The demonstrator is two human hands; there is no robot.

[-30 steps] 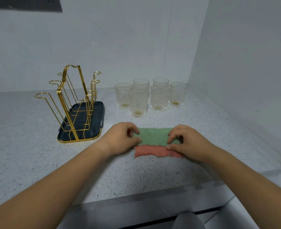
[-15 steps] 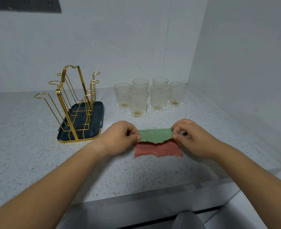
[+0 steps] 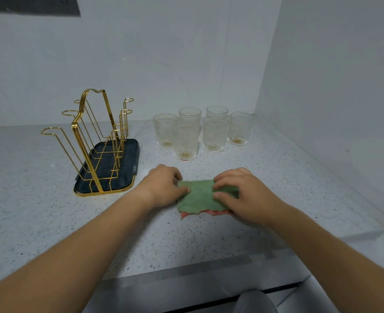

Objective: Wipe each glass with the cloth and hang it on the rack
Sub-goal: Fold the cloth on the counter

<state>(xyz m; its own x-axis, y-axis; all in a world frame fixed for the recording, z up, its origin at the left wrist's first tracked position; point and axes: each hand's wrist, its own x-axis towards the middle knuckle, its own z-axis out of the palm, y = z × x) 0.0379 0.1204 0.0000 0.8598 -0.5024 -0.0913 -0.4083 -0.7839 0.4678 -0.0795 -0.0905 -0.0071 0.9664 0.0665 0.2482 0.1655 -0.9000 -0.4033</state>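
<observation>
Head cam: I've got both hands on the green wavy-edged cloth (image 3: 197, 195), lying near the middle of the speckled white table (image 3: 209, 245). My left hand (image 3: 164, 188) pinches its left edge, and my right hand (image 3: 243, 197) pinches the right side with fingers curled. A red cloth strip (image 3: 216, 212) peeks out underneath. Six ribbed clear glasses (image 3: 185, 143) stand clustered farther back. The gold wire rack (image 3: 96, 141) on its dark tray (image 3: 109, 168) sits far left.

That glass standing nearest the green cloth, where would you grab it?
Round its ribbed side wall, about mid-height, coming from the near side. The front glass stands upright, mouth up, with the other glasses crowded behind and beside it. Only the side facing the green cloth looks free.
</observation>
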